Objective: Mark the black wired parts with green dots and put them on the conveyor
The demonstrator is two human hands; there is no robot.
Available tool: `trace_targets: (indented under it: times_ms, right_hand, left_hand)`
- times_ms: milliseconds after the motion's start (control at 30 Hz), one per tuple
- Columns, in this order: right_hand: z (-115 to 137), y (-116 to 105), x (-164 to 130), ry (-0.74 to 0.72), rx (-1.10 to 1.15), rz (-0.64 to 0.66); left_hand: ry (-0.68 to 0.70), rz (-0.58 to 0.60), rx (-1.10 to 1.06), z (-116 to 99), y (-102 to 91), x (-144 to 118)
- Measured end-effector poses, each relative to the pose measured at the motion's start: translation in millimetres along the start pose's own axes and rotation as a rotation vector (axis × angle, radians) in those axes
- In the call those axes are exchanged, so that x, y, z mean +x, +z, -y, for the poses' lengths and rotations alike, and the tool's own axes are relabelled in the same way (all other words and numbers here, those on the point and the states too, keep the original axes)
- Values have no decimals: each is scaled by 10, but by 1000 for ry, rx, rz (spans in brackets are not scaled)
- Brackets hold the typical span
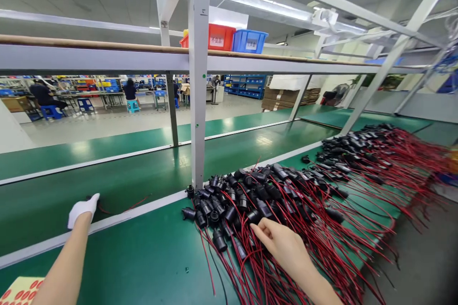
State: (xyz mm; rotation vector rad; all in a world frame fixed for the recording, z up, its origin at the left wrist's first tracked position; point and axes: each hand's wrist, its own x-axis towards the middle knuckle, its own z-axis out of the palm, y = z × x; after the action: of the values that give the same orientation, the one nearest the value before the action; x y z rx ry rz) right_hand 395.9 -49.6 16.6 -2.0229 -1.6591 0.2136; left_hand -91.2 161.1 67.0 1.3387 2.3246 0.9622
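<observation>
My left hand (pixel 84 210), in a white glove, reaches over the sunken green belt at left. Its fingers are closed around a dark wired part, mostly hidden by the glove, whose thin red wires (pixel 138 204) trail right across the belt. At centre right my bare right hand (pixel 286 244) is over a big pile of black cylindrical sockets (pixel 243 200) with long red and black wires (pixel 257 271). Thumb and forefinger come together in a pinch beside one socket (pixel 254 216); what lies between the fingertips is hidden.
A white post (pixel 198 105) rises just behind the pile and carries a shelf (pixel 125 59) with a red bin (pixel 221 36) and a blue bin (pixel 250 41). A sheet of red oval stickers (pixel 21 290) lies front left. More wired sockets (pixel 358 145) spread right. People sit far behind.
</observation>
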Motion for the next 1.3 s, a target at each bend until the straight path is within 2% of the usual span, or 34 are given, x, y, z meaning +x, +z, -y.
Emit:
trace_targets:
  times_ms: [100, 167, 233, 300, 433, 500, 567, 633, 700, 867, 1000, 1067, 1167, 1300]
  right_hand:
    - [112, 167, -4, 15, -83, 22]
    - [190, 248, -4, 9, -124, 28]
    - [230, 257, 0, 0, -158, 23]
    - [207, 175, 15, 9, -195, -8]
    - [-1, -147, 133, 94, -285, -92]
    - [-117, -306, 241, 113, -301, -48]
    - [-197, -430, 360, 107, -285, 25]
    - [-241, -512, 467, 102, -255, 74]
    - [-272, -543, 543, 113, -209, 106]
    - [-391, -489, 634, 124, 16, 212]
    - [-410, -541, 711, 120, 234, 177]
    - [-323, -607, 737, 104, 352, 128]
    - [-60, -679, 686, 63, 542, 91]
    - [402, -659, 428, 23, 766, 174]
  left_hand:
    - [-171, -73, 22, -21, 12, 31]
    - [-153, -68, -4, -141, 59, -55]
    - [-54, -6, -52, -303, 137, -260]
    - [98, 100, -118, -469, 240, -581]
    - [398, 347, -250, -723, 480, -1413]
    - [488, 486, -314, -816, 587, -1812]
    - [519, 690, -423, -895, 669, -2146]
    - [483, 917, -564, -959, 730, -2402]
    - [417, 1077, -690, -999, 786, -2584]
    - [286, 1279, -885, -981, 991, -2803]
    - [186, 1387, -997, -957, 1151, -2880]
    - [160, 1409, -1029, -975, 1194, -2916]
    - [91, 1428, -1100, -1023, 1216, -2972]
    - [-67, 1485, -1216, -1082, 1160, -3042]
